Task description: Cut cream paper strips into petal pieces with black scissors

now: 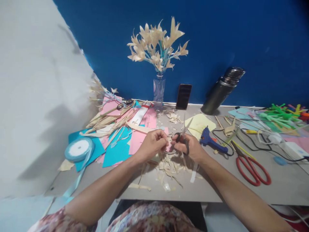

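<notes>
My right hand point(189, 146) holds a small pair of scissors point(185, 129) with black handles. The blades are spread and point away from me. Close beside it, my left hand point(154, 143) is closed, with thumb and fingers pinched together; what they grip is too small to make out. A ring-shaped edge and a pink patch show just below and between the hands. Under them lies a heap of pale dried husk scraps point(170, 167). Behind my left hand stretches a pale husk strip point(138, 128) over pink paper point(137, 145).
Pale flowers point(156, 42) stand in a clear bottle point(159, 91), near a phone point(183, 96) and a dark flask point(218, 95). At right lie a blue glue gun point(212, 141), red-handled scissors point(253, 169) and cables. At left are a ribbon roll point(79, 149) and husk strips point(116, 120).
</notes>
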Motion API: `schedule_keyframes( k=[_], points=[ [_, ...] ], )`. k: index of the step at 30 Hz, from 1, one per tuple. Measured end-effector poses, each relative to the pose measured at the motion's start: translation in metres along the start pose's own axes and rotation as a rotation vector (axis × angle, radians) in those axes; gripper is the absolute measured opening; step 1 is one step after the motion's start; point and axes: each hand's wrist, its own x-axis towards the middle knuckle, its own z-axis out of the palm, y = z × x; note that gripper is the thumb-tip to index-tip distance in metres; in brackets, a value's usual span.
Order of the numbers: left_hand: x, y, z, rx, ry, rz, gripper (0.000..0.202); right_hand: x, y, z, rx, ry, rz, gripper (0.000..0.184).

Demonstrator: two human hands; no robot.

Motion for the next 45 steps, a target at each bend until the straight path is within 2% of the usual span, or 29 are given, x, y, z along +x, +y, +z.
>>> schedule_keyframes(
  k=[3,6,8,13,16,21,25,30,34,39,42,45],
  points=[
    [-0.004,-0.007,0.009,0.146,-0.03,0.039,0.005,-0.003,-0.002,0.004,-0.018,0.07,-0.045,0.035],
    [-0.008,-0.012,0.014,0.262,-0.002,0.105,0.013,-0.006,-0.006,0.009,-0.118,0.133,-0.061,0.025],
    [-0.009,-0.012,0.014,0.23,-0.003,0.078,0.013,-0.007,-0.008,0.011,-0.152,0.194,-0.077,0.022],
    [-0.007,-0.008,0.011,0.001,-0.104,-0.052,0.012,-0.006,-0.012,0.005,-0.178,0.315,-0.091,0.02],
    [-0.005,-0.007,0.015,-0.055,-0.077,-0.088,0.011,-0.006,-0.012,0.004,-0.172,0.317,-0.068,0.019],
    [-0.003,-0.012,0.023,-0.013,-0.012,-0.128,0.015,-0.011,-0.01,0.008,-0.197,0.258,-0.03,0.015],
    [-0.001,-0.02,0.02,0.176,0.051,-0.007,0.014,-0.012,-0.006,0.009,-0.327,0.199,0.008,0.014],
    [-0.001,-0.025,0.017,0.397,0.01,0.018,0.014,-0.01,-0.006,0.01,-0.464,0.163,-0.106,0.005],
    [0.0,-0.027,0.014,0.517,0.013,0.027,0.017,-0.006,-0.005,0.013,-0.452,0.153,-0.082,0.007],
    [0.001,-0.027,0.008,0.363,0.018,0.013,0.025,-0.009,-0.001,0.014,-0.265,0.193,-0.005,0.009],
    [-0.001,-0.023,0.008,0.236,0.003,-0.041,0.018,-0.012,-0.002,0.012,-0.284,0.259,-0.032,0.01],
    [-0.004,-0.02,0.011,0.211,-0.035,-0.069,0.012,-0.013,-0.004,0.012,-0.321,0.261,-0.075,0.01]
  ],
)
